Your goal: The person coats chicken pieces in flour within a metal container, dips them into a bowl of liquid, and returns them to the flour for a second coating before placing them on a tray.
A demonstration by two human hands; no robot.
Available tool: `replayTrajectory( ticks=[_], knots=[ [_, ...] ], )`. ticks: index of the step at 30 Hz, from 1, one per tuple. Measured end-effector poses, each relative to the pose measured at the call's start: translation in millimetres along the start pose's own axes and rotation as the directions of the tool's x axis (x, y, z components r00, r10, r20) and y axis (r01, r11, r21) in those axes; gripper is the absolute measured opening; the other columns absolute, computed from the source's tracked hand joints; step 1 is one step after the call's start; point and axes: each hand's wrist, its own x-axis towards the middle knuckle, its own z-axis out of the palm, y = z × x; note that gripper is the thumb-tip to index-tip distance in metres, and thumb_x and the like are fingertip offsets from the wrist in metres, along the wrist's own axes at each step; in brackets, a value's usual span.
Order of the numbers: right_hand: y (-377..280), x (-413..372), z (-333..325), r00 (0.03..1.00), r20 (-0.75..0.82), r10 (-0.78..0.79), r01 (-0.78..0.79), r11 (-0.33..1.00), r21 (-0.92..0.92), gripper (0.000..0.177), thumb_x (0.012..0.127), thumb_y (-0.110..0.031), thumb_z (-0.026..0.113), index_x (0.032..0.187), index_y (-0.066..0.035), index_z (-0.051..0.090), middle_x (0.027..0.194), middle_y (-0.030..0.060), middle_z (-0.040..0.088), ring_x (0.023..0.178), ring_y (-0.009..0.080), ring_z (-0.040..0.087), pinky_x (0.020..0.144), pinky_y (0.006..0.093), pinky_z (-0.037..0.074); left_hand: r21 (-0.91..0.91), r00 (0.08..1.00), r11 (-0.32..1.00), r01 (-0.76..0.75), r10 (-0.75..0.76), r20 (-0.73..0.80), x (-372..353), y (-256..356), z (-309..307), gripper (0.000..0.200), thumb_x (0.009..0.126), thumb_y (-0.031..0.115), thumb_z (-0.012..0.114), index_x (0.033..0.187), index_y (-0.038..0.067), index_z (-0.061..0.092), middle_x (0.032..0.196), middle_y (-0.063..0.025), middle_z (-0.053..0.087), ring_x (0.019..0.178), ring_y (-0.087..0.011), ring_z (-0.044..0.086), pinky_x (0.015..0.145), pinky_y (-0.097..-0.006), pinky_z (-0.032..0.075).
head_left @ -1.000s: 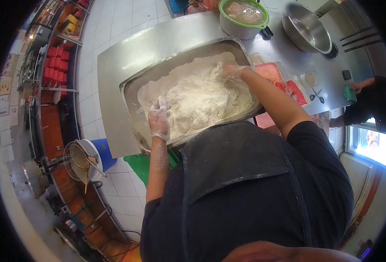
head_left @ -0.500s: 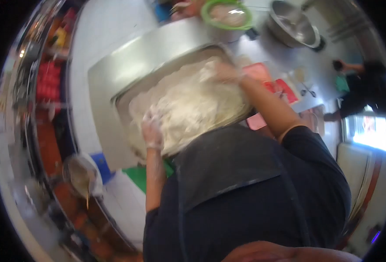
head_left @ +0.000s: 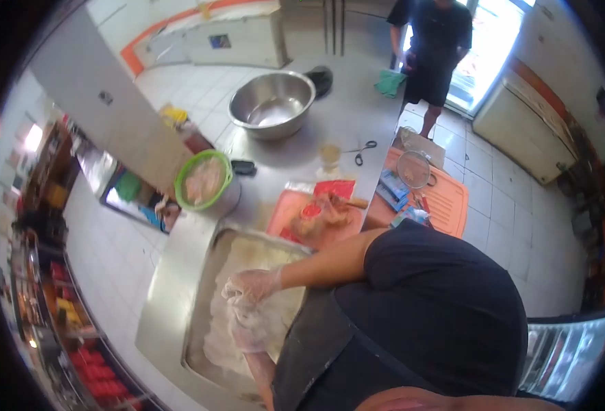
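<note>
A shallow metal tray (head_left: 203, 301) holds a bed of white flour (head_left: 227, 349). Above it my two hands meet, both in clear flour-dusted gloves. My right hand (head_left: 258, 282) reaches in from the right with curled fingers. My left hand (head_left: 246, 332) comes up from below, its fingers closed against the right hand. Whatever lies between them is white with flour and too blurred to name. Just beyond the tray stands a tub with a green rim (head_left: 184, 195), holding pale pink pieces that look like raw meat (head_left: 205, 179).
A steel bowl (head_left: 275, 127) stands farther back on the metal table. Right of the tray lie a pink board (head_left: 285, 209) with a red packet (head_left: 334, 188), and scissors (head_left: 361, 152). A strainer (head_left: 413, 169) rests on an orange lid (head_left: 453, 205). Another person (head_left: 439, 41) stands beyond a green cloth (head_left: 390, 83).
My view has swung to the right. My hands, earlier apart at opposite sides of the flour, are now together over the tray.
</note>
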Motion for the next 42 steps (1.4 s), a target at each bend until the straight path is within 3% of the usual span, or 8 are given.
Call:
replayTrajectory(
  ticks=[2, 5, 8, 20, 28, 32, 35, 42],
  knots=[
    [28, -3, 12, 0.95, -0.3, -0.081, 0.033, 0.986, -0.162, 0.053, 0.087, -0.046, 0.064, 0.11, 0.002, 0.063, 0.093, 0.0247, 0.066, 0.086, 0.0314, 0.066, 0.077, 0.0406, 0.052, -0.54, 0.965, 0.805, 0.248, -0.253, 0.067, 3, 0, -1, 0.032, 0.103, 0.028, 0.044, 0.119, 0.004, 0.058, 0.106, -0.0059, 0.063, 0.094, -0.017, 0.063, 0.08, -0.0302, 0.054],
    [79, 12, 24, 0.898, 0.411, 0.154, -0.22, 0.968, 0.118, 0.053, 0.087, -0.044, 0.065, 0.114, 0.001, 0.06, 0.097, 0.0223, 0.066, 0.091, 0.0266, 0.067, 0.079, 0.0373, 0.054, -0.549, 0.976, 0.808, 0.216, -0.183, 0.116, 19, -8, 0, 0.036, 0.103, 0.034, 0.045, 0.12, 0.005, 0.058, 0.105, -0.0046, 0.063, 0.093, -0.0165, 0.062, 0.081, -0.0306, 0.053],
    [4, -22, -5, 0.868, 0.303, 0.393, -0.492, 0.603, 0.628, 0.045, 0.085, -0.038, 0.067, 0.109, 0.0, 0.064, 0.092, 0.0183, 0.068, 0.087, 0.0222, 0.068, 0.076, 0.0361, 0.056, -0.383, 0.979, 0.901, 0.206, -0.193, 0.071, 29, 17, 6, 0.043, 0.102, 0.042, 0.046, 0.121, 0.005, 0.058, 0.106, -0.0046, 0.063, 0.092, -0.0167, 0.062, 0.081, -0.0305, 0.052],
    [3, -27, 30, 0.911, -0.354, -0.211, 0.128, 0.961, -0.244, 0.031, 0.083, -0.025, 0.067, 0.098, 0.002, 0.065, 0.089, 0.0208, 0.066, 0.088, 0.0349, 0.066, 0.082, 0.0433, 0.051, -0.619, 0.78, 0.573, 0.537, -0.616, 0.107, 15, -22, -17, 0.059, 0.097, 0.056, 0.049, 0.131, 0.009, 0.053, 0.119, -0.0087, 0.061, 0.098, -0.0242, 0.061, 0.078, -0.0366, 0.053],
    [-32, -29, -1, 0.997, -0.073, 0.013, -0.011, 1.0, 0.026, 0.057, 0.088, -0.042, 0.066, 0.128, -0.002, 0.057, 0.123, 0.0255, 0.061, 0.109, 0.0366, 0.062, 0.093, 0.0397, 0.048, -0.69, 0.904, 0.608, 0.392, -0.393, 0.167, -2, 1, -20, 0.04, 0.095, 0.042, 0.056, 0.12, 0.011, 0.059, 0.109, -0.0069, 0.063, 0.089, -0.021, 0.063, 0.07, -0.0345, 0.053],
    [0, -22, 0, 0.949, 0.163, 0.27, -0.315, 0.844, 0.434, 0.062, 0.082, -0.039, 0.072, 0.128, -0.001, 0.056, 0.111, 0.0171, 0.067, 0.094, 0.0262, 0.066, 0.081, 0.038, 0.053, -0.048, 0.995, 0.994, 0.097, -0.098, -0.024, 9, -4, -21, 0.034, 0.089, 0.024, 0.064, 0.117, 0.005, 0.064, 0.112, -0.0102, 0.065, 0.095, -0.0255, 0.063, 0.077, -0.0359, 0.053],
    [3, -16, -1, 0.897, 0.369, 0.244, -0.425, 0.704, 0.569, 0.054, 0.079, -0.035, 0.075, 0.119, -0.002, 0.059, 0.101, 0.0103, 0.068, 0.086, 0.0208, 0.066, 0.072, 0.0366, 0.054, 0.589, 0.986, 0.791, -0.164, 0.156, 0.065, 14, 21, -22, 0.036, 0.085, 0.016, 0.066, 0.117, -0.001, 0.065, 0.117, -0.0163, 0.064, 0.104, -0.0316, 0.061, 0.088, -0.0378, 0.05],
    [-4, -13, -7, 0.924, 0.276, 0.266, -0.359, 0.851, 0.384, 0.032, 0.074, -0.025, 0.078, 0.092, -0.002, 0.064, 0.087, 0.007, 0.067, 0.078, 0.0162, 0.066, 0.066, 0.0291, 0.053, 0.459, 0.994, 0.882, -0.108, 0.108, 0.027, -7, 55, -22, 0.042, 0.09, 0.02, 0.059, 0.123, -0.006, 0.058, 0.123, -0.0217, 0.059, 0.114, -0.035, 0.055, 0.102, -0.0392, 0.042]
  ],
)
